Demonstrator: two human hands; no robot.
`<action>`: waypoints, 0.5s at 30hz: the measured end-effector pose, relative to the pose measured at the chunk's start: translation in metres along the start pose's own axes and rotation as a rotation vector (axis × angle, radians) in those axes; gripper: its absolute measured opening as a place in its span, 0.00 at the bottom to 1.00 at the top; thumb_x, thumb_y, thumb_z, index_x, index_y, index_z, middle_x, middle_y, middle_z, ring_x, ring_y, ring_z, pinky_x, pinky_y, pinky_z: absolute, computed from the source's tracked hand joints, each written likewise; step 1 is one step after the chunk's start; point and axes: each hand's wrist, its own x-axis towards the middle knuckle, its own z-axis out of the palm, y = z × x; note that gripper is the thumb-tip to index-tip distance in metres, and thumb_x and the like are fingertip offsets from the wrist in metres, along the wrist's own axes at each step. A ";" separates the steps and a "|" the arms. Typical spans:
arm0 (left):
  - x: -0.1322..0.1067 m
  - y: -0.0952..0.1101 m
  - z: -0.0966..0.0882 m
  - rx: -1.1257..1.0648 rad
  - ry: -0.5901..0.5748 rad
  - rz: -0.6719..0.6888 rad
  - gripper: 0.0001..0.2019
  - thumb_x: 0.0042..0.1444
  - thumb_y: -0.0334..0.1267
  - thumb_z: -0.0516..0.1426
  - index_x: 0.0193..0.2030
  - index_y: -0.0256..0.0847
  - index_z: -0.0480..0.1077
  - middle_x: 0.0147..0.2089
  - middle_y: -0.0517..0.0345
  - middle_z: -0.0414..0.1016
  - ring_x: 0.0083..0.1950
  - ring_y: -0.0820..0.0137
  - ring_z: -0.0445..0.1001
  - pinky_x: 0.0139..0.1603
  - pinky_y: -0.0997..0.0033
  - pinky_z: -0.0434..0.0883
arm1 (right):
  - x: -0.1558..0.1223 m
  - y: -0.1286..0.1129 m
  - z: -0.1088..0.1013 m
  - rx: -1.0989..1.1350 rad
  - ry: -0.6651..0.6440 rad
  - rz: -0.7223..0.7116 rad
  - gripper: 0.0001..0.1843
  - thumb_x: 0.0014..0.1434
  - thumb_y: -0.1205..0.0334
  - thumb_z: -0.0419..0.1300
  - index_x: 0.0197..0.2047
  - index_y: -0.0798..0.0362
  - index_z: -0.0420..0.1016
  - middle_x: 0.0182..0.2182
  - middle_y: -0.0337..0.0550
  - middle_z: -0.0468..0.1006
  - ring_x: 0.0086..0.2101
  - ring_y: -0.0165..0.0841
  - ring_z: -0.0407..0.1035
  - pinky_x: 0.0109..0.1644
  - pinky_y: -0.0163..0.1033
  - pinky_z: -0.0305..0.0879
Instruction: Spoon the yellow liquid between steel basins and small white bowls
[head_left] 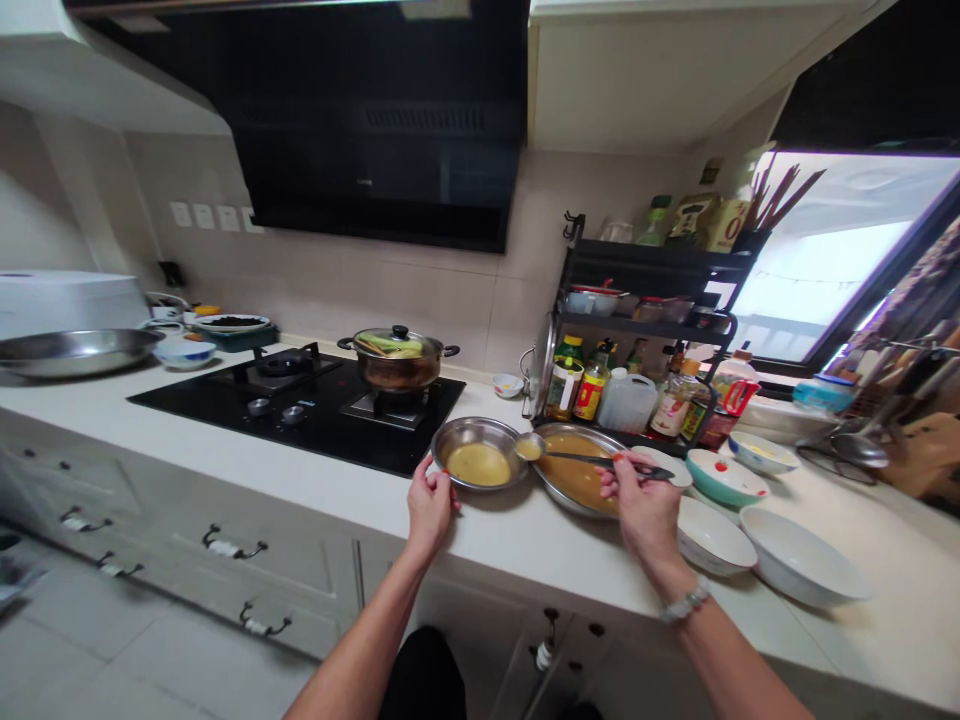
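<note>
My left hand (429,500) grips the near rim of a small steel bowl (478,452) holding yellow liquid. My right hand (643,503) is closed on the dark handle of a ladle (559,453), whose scoop of yellow liquid hangs between the small bowl and a larger steel basin (577,470). That basin holds brownish-yellow liquid and sits right beside the small bowl on the white counter (300,475).
A black gas hob (307,405) carries a lidded pot (397,360). A black rack (637,330) holds bottles and jars. White and teal bowls (802,565) stand at the right. A steel pan (71,350) and dishes sit far left. Drawers run below the counter.
</note>
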 end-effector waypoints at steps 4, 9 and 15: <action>0.001 -0.001 0.000 -0.011 0.012 -0.004 0.30 0.52 0.44 0.56 0.60 0.32 0.58 0.19 0.69 0.67 0.16 0.75 0.66 0.18 0.77 0.66 | -0.015 0.007 0.015 -0.051 -0.147 -0.110 0.20 0.54 0.44 0.61 0.38 0.55 0.70 0.20 0.38 0.73 0.19 0.31 0.69 0.23 0.37 0.69; 0.001 0.000 0.000 -0.002 0.017 -0.008 0.30 0.52 0.43 0.56 0.60 0.32 0.58 0.19 0.69 0.66 0.15 0.75 0.66 0.18 0.76 0.66 | -0.026 0.011 0.008 -0.138 -0.312 -0.344 0.12 0.60 0.55 0.56 0.43 0.52 0.74 0.32 0.43 0.76 0.23 0.29 0.70 0.28 0.38 0.72; -0.001 0.001 0.000 0.007 0.008 -0.006 0.29 0.53 0.43 0.55 0.60 0.31 0.57 0.19 0.69 0.66 0.16 0.75 0.66 0.18 0.77 0.66 | -0.012 0.009 -0.026 -0.321 -0.262 -0.487 0.10 0.59 0.60 0.56 0.42 0.50 0.75 0.34 0.44 0.76 0.25 0.31 0.70 0.28 0.38 0.71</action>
